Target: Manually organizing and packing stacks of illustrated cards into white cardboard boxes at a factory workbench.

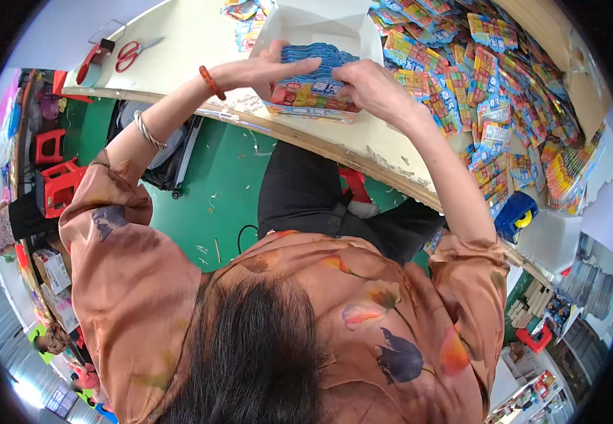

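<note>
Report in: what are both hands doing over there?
Left hand over the packets, thumb stretched across. Right hand at their right end. Packets stacked in open white box. Loose packets heaped to the right.

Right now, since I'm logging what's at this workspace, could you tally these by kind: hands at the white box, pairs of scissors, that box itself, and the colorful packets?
Hands: 2, left hand and right hand
Red-handled scissors: 1
White box: 1
Total: 4, leaving out the packets, which overlap too much to count.
</note>
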Demonstrator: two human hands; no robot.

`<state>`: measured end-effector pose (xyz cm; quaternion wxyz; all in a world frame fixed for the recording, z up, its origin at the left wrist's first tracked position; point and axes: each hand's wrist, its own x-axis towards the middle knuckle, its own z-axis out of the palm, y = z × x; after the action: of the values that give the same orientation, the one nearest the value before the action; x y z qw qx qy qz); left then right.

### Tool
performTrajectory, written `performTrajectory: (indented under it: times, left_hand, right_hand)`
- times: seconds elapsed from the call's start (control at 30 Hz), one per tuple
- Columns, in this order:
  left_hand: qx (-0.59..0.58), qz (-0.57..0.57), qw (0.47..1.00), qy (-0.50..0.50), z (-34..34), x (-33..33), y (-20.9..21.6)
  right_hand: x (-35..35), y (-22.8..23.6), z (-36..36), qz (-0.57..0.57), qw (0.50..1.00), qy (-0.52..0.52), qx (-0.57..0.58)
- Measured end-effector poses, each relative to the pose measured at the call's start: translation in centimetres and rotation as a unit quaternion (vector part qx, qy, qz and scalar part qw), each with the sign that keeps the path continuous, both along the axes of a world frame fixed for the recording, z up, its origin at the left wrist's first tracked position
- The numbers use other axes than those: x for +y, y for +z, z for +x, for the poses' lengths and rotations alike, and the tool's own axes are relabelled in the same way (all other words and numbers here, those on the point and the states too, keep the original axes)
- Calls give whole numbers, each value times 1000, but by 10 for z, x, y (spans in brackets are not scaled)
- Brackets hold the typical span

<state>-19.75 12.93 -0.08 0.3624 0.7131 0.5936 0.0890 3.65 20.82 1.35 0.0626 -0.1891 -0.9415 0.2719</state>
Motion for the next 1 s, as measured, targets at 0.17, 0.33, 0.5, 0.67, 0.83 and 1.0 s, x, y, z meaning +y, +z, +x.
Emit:
performTrajectory:
  times: [0.17, 0.33, 0.5, 0.67, 0.83, 1.0]
  left_hand:
    - [14, -107, 989, 98, 1, 8, 8]
    - [188, 94, 976, -61, 8, 9, -6]
    - [179, 89, 973, -114, 3, 12, 0]
    - [188, 78, 976, -80, 14, -3, -11]
    - [218, 120, 966, -67, 38, -29, 12]
    - [263, 202, 941, 71, 55, -55, 1]
  right_hand:
    - [-9, 14, -18, 79, 993, 51, -73]
    - [-15, -20, -22, 98, 991, 43, -83]
    - [-13, -12, -12, 65, 997, 40, -7]
    - [-27, 1, 13, 76, 968, -163, 175]
    - [-1, -30, 17, -6, 940, -338, 30]
    - [-10, -41, 1, -11, 947, -289, 139]
